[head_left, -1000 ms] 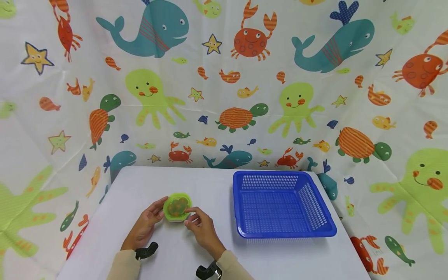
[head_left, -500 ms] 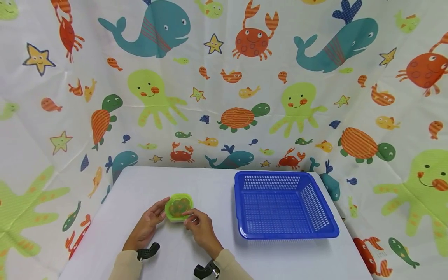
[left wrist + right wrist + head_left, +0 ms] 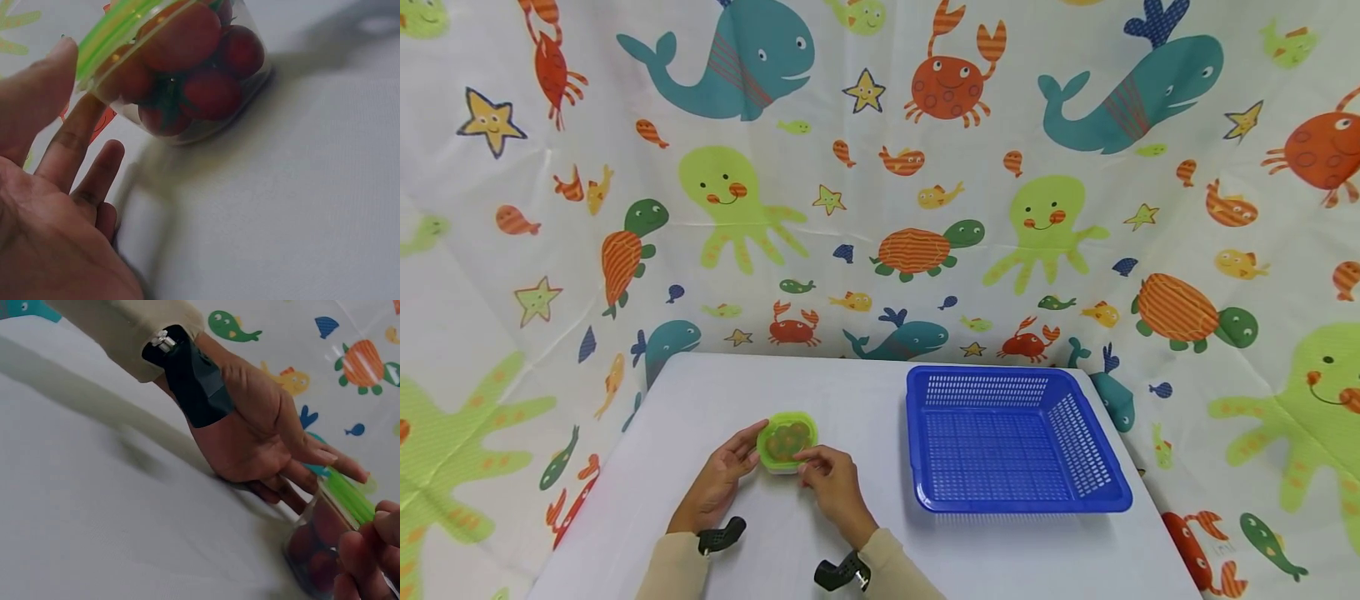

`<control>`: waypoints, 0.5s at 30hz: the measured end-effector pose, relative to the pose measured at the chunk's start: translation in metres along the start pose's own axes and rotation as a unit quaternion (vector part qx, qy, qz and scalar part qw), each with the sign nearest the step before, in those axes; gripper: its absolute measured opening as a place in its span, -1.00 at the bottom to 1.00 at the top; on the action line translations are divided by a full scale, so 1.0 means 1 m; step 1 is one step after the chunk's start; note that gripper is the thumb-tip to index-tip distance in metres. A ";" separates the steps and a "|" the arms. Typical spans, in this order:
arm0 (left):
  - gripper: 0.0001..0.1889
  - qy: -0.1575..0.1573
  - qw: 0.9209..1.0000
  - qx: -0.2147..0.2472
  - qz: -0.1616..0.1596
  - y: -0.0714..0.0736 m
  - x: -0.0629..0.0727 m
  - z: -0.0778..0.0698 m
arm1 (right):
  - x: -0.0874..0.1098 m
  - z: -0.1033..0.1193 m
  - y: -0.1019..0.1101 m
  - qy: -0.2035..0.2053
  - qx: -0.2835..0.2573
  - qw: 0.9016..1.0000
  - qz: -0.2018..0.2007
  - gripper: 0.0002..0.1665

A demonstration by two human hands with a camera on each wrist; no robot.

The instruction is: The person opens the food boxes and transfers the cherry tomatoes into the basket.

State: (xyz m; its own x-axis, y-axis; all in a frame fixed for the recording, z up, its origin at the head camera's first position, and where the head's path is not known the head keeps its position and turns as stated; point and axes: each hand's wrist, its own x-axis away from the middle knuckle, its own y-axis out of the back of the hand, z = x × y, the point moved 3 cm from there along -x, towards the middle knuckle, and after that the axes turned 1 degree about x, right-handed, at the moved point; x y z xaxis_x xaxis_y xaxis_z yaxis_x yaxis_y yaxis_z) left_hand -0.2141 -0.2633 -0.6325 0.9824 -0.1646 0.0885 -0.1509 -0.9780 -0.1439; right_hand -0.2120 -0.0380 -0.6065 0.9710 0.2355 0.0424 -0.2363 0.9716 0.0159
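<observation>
A small clear food container of tomatoes stands on the white table, its bright green lid on top. At its left corner is my left hand, thumb and fingers fairly straight, touching the lid's edge and the side below it. My right hand pinches the lid's near right edge between thumb and fingers, shown close up in the right wrist view, where the fingers partly cover the container. Both palms stay off the container. The tomatoes have green stems and look red through the wall.
A blue plastic basket with slotted sides stands on the table to the right of the hands. Behind and beside the table hangs a white curtain printed with sea animals. Black wrist mounts sit at both sleeves.
The view shifts slightly, so everything sits a little further right. Both hands keep their places at the container, the right fingers moving only slightly along the lid's edge.
</observation>
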 end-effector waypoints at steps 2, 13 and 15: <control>-0.30 0.000 1.000 0.000 0.000 0.000 0.000 0.000 | -0.001 -0.001 -0.001 -0.008 -0.026 1.000 0.003 -0.75; -0.30 0.003 1.000 0.000 -0.003 0.000 0.000 0.000 | -0.003 -0.002 -0.004 -0.028 -0.080 0.996 0.000 -0.75; -0.30 0.006 1.000 -0.002 -0.006 0.000 0.000 0.001 | -0.003 -0.003 -0.004 -0.021 -0.071 0.997 0.000 -0.77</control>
State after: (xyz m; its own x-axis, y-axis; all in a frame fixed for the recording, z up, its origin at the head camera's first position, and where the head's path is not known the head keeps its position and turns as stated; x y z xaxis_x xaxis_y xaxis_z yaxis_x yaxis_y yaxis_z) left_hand -0.2139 -0.2630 -0.6330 0.9826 -0.1553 0.1021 -0.1405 -0.9803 -0.1385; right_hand -0.2141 -0.0428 -0.6092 0.9681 0.2362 0.0840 -0.2248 0.9662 -0.1261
